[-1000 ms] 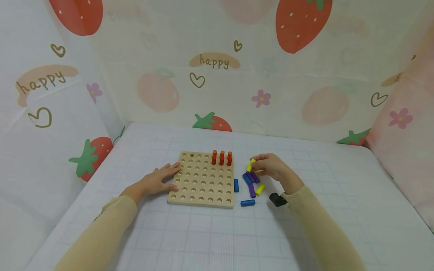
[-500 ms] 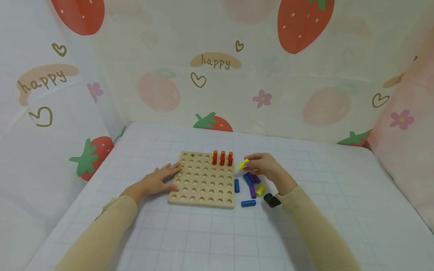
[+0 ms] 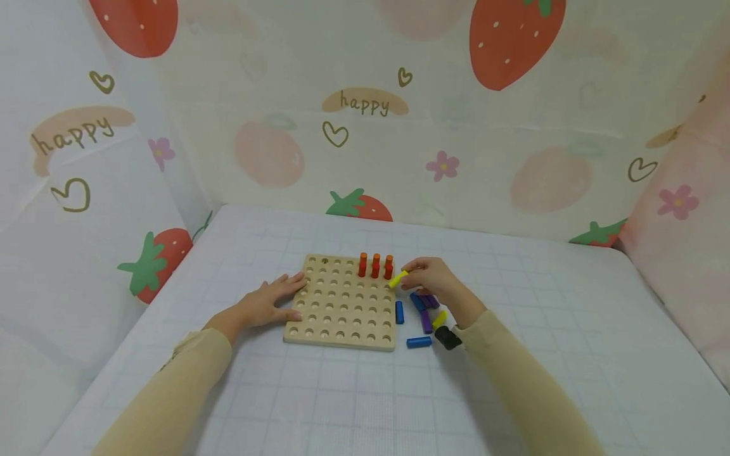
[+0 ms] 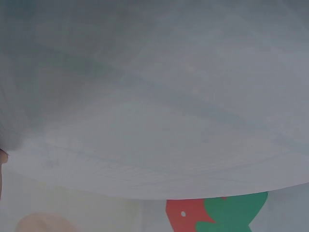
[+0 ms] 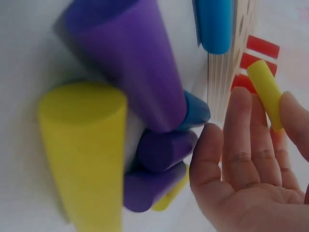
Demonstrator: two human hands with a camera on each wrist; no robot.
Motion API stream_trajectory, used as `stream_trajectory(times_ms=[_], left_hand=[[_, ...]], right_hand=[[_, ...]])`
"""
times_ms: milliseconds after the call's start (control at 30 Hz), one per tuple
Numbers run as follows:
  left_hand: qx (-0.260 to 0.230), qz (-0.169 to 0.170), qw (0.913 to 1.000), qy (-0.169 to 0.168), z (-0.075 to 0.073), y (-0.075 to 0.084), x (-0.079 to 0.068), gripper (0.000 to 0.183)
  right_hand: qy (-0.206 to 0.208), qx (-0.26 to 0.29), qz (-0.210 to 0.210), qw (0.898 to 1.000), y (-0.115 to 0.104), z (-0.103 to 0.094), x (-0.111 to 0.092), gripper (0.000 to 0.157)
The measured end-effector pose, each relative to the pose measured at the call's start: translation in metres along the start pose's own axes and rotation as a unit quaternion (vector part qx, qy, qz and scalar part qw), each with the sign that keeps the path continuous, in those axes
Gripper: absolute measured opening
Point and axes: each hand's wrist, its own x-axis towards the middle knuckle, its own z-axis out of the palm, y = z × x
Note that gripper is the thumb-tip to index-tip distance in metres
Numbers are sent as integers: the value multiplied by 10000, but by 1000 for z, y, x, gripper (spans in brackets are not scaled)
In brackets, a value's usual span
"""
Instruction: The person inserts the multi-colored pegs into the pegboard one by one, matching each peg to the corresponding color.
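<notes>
A square wooden pegboard with rows of round holes lies flat on the table. Red pegs stand upright at its far right corner. My left hand rests at the board's left edge, fingers spread and touching it. My right hand pinches a yellow peg between thumb and fingers. That peg is tilted, its lower end over the board's right edge just in front of the red pegs. In the right wrist view, the yellow peg sits at the fingertips. The left wrist view shows almost only the tabletop.
Right of the board lie loose pegs: a blue peg beside its edge, another blue peg nearer me, a purple peg and a yellow peg. More purple pegs are bunched under my right hand. A patterned curtain hangs behind the table.
My right hand has moved left, carrying the yellow peg from above the loose pegs to the board's right edge. The left hand stays in place on the board.
</notes>
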Motion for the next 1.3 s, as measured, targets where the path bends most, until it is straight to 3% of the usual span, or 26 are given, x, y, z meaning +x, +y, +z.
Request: stream_trajectory(times_ms=[500, 1300], left_hand=[[15, -30, 10000, -27, -1, 3, 0, 88], [52, -22, 10000, -30, -1, 5, 0, 86]], right_hand=[[132, -502, -35, 9986, -5, 13, 4, 21], [62, -658, 43, 9978, -8, 13, 0, 32]])
